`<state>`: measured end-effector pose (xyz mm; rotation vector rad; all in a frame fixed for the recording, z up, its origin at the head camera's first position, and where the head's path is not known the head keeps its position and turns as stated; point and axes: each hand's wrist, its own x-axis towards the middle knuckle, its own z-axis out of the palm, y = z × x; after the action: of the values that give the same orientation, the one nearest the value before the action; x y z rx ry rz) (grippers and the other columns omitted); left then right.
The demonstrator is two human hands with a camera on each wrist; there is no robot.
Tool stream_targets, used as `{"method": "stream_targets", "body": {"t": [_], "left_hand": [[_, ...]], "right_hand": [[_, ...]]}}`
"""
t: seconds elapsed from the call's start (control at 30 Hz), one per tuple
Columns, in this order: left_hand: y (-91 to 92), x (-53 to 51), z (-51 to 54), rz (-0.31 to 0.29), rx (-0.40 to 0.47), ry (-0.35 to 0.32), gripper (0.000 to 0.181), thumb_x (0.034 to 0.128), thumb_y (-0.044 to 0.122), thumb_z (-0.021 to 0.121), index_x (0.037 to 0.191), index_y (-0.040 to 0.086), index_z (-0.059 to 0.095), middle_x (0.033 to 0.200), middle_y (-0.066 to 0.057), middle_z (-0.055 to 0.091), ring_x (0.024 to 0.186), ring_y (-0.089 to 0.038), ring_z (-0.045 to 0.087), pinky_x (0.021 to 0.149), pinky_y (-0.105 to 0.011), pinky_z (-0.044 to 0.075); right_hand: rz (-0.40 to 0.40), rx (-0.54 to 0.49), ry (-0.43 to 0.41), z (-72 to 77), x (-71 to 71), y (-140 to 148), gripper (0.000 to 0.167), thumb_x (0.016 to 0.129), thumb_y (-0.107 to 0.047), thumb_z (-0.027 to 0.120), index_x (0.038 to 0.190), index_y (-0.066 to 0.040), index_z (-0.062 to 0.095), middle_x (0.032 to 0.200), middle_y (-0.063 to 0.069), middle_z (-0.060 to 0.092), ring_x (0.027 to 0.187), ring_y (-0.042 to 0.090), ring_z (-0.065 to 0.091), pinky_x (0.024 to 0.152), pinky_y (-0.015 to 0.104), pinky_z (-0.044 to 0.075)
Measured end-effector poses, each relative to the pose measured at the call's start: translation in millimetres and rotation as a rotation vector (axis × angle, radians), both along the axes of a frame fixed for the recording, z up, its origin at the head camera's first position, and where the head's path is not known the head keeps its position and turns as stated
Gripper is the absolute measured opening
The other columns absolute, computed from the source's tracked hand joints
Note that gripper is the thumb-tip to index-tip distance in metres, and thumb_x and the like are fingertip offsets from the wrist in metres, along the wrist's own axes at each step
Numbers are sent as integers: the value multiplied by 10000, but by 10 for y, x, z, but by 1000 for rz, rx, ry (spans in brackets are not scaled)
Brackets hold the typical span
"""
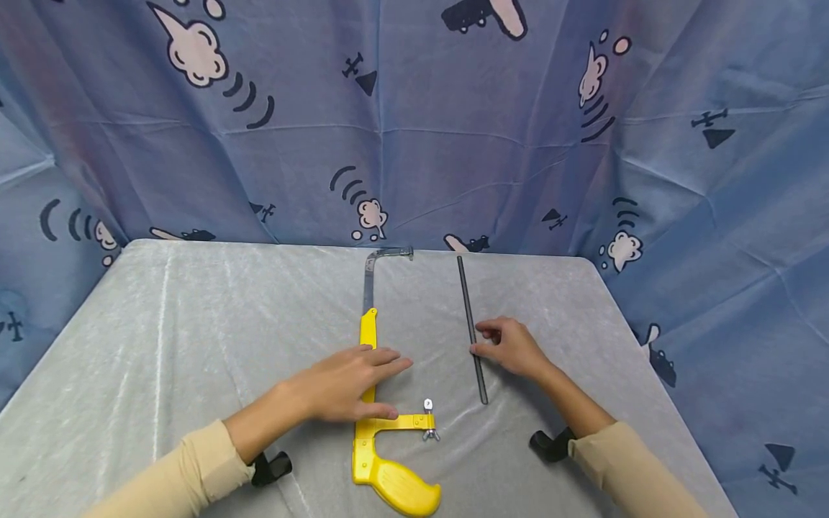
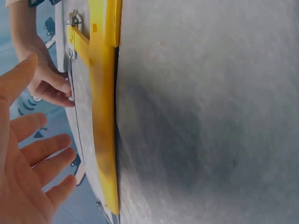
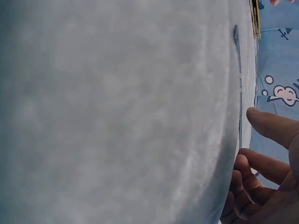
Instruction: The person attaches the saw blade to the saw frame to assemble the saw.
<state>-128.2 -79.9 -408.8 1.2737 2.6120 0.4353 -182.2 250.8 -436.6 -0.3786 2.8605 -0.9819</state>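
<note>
A yellow hacksaw frame (image 1: 368,450) with a grey metal front arm lies on the table, its handle toward me. No blade spans the gap between its two arms. My left hand (image 1: 346,381) is over the frame's middle, fingers spread; in the left wrist view its palm and fingers (image 2: 46,154) hold nothing. To the right lies a long, thin dark grey strip or rod (image 1: 473,331). My right hand (image 1: 514,349) is at its right side, with thumb and index fingertips at its edge. The right wrist view shows the thumb (image 3: 271,126) apart from the bent fingers.
A pale grey cloth covers the table (image 1: 194,324). Behind it hangs a blue patterned curtain (image 1: 414,129). A wing screw (image 1: 430,434) sits on the frame's near arm. Black wrist mounts (image 1: 550,446) show beside both sleeves.
</note>
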Motion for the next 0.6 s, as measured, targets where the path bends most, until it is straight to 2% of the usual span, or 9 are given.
{"method": "stream_targets", "body": {"t": [0.3, 0.6], "left_hand": [[40, 37, -5, -10, 4, -17, 722, 941, 579, 573, 1523, 179, 421, 1491, -70, 477, 1359, -242, 457, 1122, -424, 357], [65, 52, -42, -8, -10, -41, 713, 948, 577, 564, 1532, 201, 404, 1494, -59, 475, 1360, -228, 454, 1109, -426, 376]], "right_hand": [[15, 38, 35, -35, -4, -16, 402, 809, -123, 804, 1139, 76, 689, 933, 104, 643, 831, 216, 569, 755, 383, 481], [-3, 46, 44, -38, 3, -39, 394, 796, -120, 811, 1123, 64, 691, 912, 94, 630, 819, 219, 559, 748, 378, 469]]}}
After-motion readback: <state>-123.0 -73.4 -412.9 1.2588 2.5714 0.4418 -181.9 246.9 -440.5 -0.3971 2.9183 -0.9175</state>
